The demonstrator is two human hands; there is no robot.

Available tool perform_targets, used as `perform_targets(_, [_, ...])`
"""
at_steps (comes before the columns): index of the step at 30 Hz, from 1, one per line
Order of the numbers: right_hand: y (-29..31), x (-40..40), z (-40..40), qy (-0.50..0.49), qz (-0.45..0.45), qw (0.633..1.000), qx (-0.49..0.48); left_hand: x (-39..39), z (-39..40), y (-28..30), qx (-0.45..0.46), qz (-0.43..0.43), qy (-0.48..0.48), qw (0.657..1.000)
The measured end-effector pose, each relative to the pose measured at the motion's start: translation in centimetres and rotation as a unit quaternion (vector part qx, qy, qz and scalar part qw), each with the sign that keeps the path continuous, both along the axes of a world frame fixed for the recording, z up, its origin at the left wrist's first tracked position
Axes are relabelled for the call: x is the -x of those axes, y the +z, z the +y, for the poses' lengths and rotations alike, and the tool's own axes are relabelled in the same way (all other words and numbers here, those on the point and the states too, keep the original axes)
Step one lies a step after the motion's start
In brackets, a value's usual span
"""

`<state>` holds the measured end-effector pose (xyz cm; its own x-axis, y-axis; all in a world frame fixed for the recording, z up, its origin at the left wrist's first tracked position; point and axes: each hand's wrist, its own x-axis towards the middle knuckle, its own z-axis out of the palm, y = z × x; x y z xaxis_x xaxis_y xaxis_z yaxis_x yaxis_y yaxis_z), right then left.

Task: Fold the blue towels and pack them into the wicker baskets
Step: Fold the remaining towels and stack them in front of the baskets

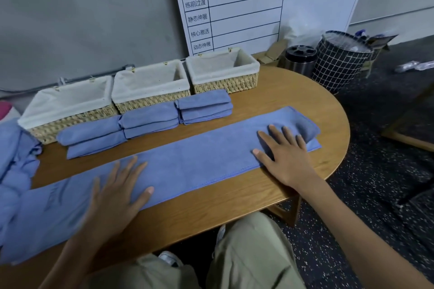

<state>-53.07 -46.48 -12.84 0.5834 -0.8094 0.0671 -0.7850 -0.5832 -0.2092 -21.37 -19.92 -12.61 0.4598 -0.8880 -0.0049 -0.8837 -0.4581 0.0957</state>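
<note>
Blue microfibre towel (187, 162), folded into a long strip across the frame's centre on the oval wooden table (270, 91), is pressed by flat, empty left hand (117, 192) and right hand (285, 157); smooth outward before folding its bunched right end squarely.

From my remote feed, a rounded wooden table (293, 91) stands against a plain grey wall (82, 14), its leg (294, 209) showing below the front edge. A white planning board (258, 7) with a green header and a ruled grid of Chinese characters leans on that wall. Beside the table, on dark speckled flooring (366, 213), I see a black grid-patterned bin (338, 65) and a dark metal canister (299, 60) just left of it. A wood-framed piece of furniture (408, 134) sits at far right.
</note>
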Motion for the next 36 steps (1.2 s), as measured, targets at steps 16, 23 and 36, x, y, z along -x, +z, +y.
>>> perform_targets(16, [1.5, 3.1, -3.2, -0.031, -0.183, 0.980, 0.070, 4.9, -8.4, 2.9, 0.149, 0.062, -0.056, 0.985])
perform_targets(23, [0.9, 5.6, -4.0, -0.058, -0.091, 0.992, 0.067, 7.9, -11.9, 0.7, -0.031, 0.025, -0.074, 0.996])
perform_targets(36, [1.8, 5.8, -6.8, -0.156, -0.155, 0.976, -0.014, 12.6, -23.9, 3.7, 0.104, 0.065, -0.195, 0.973])
